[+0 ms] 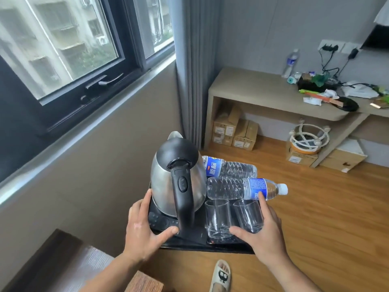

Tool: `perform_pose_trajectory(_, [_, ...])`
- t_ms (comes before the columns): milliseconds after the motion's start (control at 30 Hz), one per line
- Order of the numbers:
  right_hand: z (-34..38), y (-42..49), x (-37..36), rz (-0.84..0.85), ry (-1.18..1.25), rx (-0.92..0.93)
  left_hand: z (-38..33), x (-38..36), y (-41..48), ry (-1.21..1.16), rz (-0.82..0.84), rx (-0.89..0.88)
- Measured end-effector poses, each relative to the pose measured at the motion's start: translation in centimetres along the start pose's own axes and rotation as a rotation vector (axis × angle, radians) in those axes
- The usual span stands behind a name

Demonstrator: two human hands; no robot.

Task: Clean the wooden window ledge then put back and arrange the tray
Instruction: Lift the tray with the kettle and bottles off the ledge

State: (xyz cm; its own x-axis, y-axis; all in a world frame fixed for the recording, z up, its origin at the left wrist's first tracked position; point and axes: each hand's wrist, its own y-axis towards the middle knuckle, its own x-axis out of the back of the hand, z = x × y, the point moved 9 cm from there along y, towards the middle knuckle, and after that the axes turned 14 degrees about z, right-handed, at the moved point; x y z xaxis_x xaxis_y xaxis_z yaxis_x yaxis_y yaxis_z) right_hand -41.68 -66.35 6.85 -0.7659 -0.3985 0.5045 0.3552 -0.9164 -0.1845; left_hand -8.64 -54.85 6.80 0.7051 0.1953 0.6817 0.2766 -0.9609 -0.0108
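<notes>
I hold a black tray [189,244] in the air above the floor, my left hand [143,226] gripping its left edge and my right hand [261,230] its right edge. A steel kettle [166,175] with a black handle stands on the tray's left half. Two empty glasses [217,218] [249,216] stand upright at the front right. Behind them two water bottles [229,167] [242,187] lie on their sides. The wooden window ledge [69,264] shows at the bottom left, below and to the left of the tray.
A window [63,43] and beige wall fill the left. Grey curtains [189,70] hang in the corner. A desk [263,91] with clutter stands at the right, cardboard boxes [233,131] under it. My slippered foot [220,277] is on the wooden floor.
</notes>
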Motion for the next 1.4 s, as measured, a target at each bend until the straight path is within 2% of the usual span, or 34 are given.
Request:
perform_pose_trajectory(400, [1.3, 17.6, 8.2, 0.092, -0.039, 0.090, -4.7, -2.9, 13.5, -0.018, -0.120, 0.087])
perform_pose_trajectory(700, [0.8, 29.0, 10.9, 0.072, -0.006, 0.055, -5.1, -4.1, 26.5, -0.017, -0.086, 0.076])
perform_pose_trajectory(1133, [2.0, 46.2, 14.0, -0.002, 0.039, -0.004, -5.1, -3.9, 48.5, 0.011, 0.005, -0.048])
perform_pose_trajectory(1400, [3.1, 57.0, 16.9, -0.016, -0.010, -0.009, -5.5, -4.3, 59.3, 0.001, 0.003, -0.021])
